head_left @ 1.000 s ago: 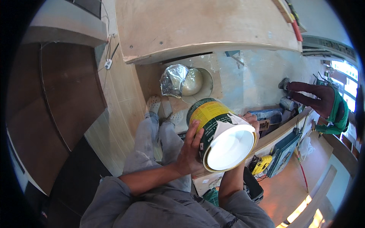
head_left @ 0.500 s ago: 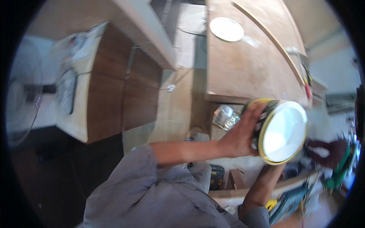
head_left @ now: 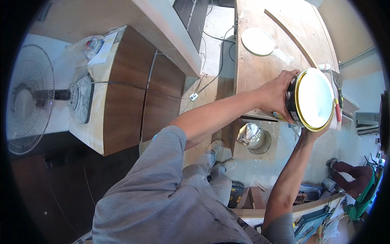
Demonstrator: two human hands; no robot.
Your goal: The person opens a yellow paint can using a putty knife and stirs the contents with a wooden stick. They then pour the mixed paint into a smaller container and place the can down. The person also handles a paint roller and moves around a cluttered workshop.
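A plywood-topped bench [head_left: 264, 70] extends beyond my hands [head_left: 278, 92] and to their left; farther left, a brown cabinet [head_left: 122, 116] carries a fan [head_left: 23, 103] beside a pale wall [head_left: 61, 118]. Nearer me, light wooden floor [head_left: 199, 150] shows. To my hands' right stands a bluish-white wall [head_left: 367, 87] and, farthest, bright light [head_left: 382, 162].

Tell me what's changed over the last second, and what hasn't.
The can has moved up and rightward in the picture, from below the wooden worktop to overlapping it. The view has swung left, bringing the white disc and fan into sight. The left hand and right hand still hold the can; nothing was let go.
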